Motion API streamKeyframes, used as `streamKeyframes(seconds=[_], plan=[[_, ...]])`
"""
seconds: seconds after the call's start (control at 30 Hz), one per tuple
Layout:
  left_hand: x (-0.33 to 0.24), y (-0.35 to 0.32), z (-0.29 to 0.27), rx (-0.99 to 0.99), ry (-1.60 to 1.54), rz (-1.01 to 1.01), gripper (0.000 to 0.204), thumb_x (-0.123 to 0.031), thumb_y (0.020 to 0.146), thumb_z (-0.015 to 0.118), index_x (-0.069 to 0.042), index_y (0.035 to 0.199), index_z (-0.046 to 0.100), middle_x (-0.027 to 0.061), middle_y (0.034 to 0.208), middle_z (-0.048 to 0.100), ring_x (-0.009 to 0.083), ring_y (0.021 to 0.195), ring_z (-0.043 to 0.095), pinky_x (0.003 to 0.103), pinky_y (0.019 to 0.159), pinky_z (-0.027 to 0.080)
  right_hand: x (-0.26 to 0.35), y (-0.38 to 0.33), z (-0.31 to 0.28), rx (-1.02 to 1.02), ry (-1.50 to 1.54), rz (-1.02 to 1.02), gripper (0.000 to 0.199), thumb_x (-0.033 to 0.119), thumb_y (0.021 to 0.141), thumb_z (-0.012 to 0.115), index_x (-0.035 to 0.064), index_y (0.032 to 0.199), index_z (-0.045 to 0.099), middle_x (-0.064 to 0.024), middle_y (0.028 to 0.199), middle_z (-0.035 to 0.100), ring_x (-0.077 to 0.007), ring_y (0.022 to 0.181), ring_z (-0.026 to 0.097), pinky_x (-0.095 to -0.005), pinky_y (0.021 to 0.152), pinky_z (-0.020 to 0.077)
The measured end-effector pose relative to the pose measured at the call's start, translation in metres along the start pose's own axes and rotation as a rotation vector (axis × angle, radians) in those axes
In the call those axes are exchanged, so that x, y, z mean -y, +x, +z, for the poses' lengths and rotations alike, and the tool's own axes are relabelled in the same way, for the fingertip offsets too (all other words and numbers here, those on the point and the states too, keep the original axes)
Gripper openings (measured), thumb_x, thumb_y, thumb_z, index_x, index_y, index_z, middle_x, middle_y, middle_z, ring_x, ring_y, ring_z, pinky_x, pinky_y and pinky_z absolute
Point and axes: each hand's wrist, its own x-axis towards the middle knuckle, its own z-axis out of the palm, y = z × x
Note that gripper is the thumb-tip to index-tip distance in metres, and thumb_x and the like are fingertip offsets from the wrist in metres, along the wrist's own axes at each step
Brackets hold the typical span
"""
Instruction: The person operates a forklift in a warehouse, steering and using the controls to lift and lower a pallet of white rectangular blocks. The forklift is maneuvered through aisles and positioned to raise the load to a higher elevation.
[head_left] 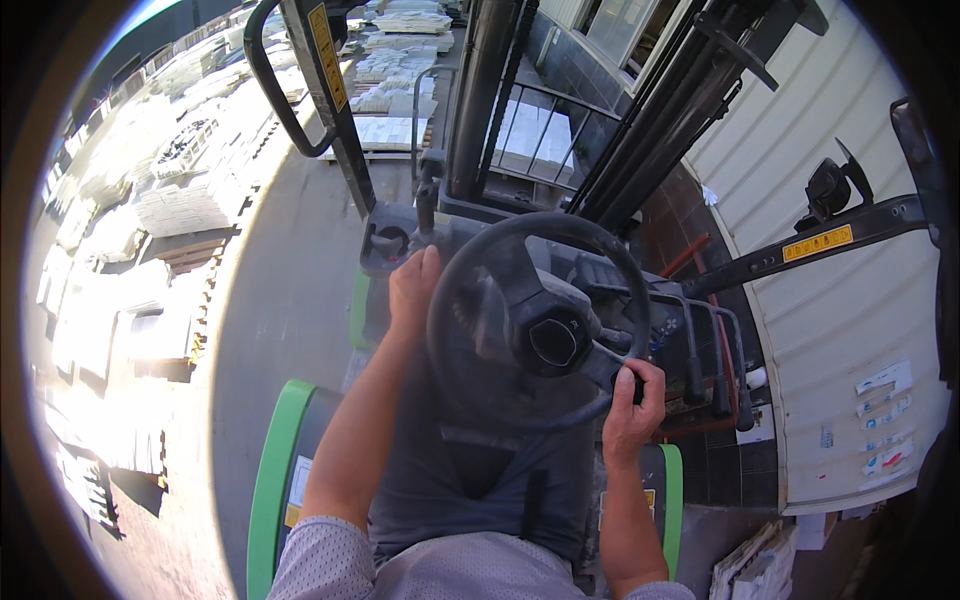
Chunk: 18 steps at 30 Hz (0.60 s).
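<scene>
I sit at the controls of a forklift, with its black steering wheel (545,225) in front of me. My right hand (634,410) is closed on the lower right of the wheel's rim, thumb on its inner side. My left hand (410,290) is closed just outside the wheel's left rim, below a dark upright lever (427,205) on the dashboard. Whatever its curled fingers hold is hidden. Several black control levers (692,365) stand to the right of the wheel, apart from my right hand.
Ahead rises the forklift's dark mast (480,110), with a metal railing (560,120) beyond it. A white corrugated wall (850,330) runs close along the right. Pallets with pale stacked slabs (190,205) line the sunlit left side, beside grey pavement (290,270).
</scene>
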Motion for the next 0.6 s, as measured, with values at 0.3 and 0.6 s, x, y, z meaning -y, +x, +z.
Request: streamKeyframes(seconds=[0.3, 0.6], plan=[[0.01, 0.04, 0.025, -0.041, -0.024, 0.02, 0.047, -0.038, 0.108, 0.056, 0.003, 0.087, 0.064, 0.0069, 0.066, 0.052, 0.0099, 0.068, 0.044, 0.036, 0.06, 0.044, -0.041, 0.027, -0.017, -0.072, 0.027, 0.197, 0.014, 0.006, 0.102, 0.06, -0.0014, 0.111, 0.069, -0.0104, 0.109, 0.071, -0.0245, 0.102, 0.067, -0.0354, 0.093, 0.0525], [0.014, 0.077, 0.025, 0.02, -0.046, -0.107, 0.049, -0.044, 0.105, 0.051, 0.001, 0.093, 0.067, 0.0301, 0.087, 0.066, 0.0523, 0.085, 0.061, 0.054, 0.077, 0.048, -0.092, 0.059, -0.022, -0.235, -0.332, -0.043, 0.015, 0.004, 0.101, 0.063, -0.0022, 0.113, 0.067, -0.0158, 0.114, 0.069, -0.0251, 0.101, 0.067, -0.0369, 0.085, 0.0548]])
